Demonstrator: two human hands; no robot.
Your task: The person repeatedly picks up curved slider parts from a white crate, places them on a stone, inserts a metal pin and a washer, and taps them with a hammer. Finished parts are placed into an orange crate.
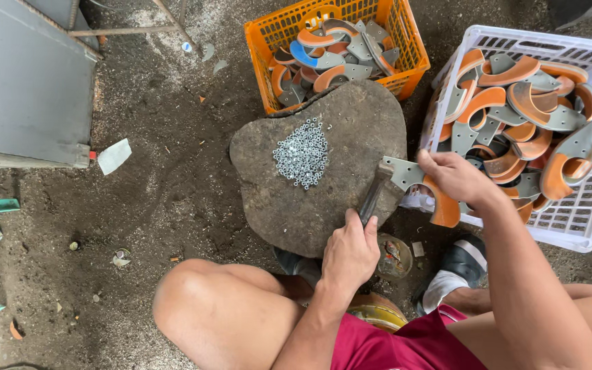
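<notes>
A hammer (376, 190) is gripped in the left hand (349, 255), its head held at a grey-and-orange curved bracket (423, 186) pinned by the closed right hand (455, 177) on the flat stone (351, 123), apparently as an anvil, with small nuts (302, 152) heaped within reach.

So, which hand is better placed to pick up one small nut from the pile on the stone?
Neither is free. The left hand grips the hammer; the right hand holds a curved part. The hammer head is closer to the nuts, so probably left.
</notes>
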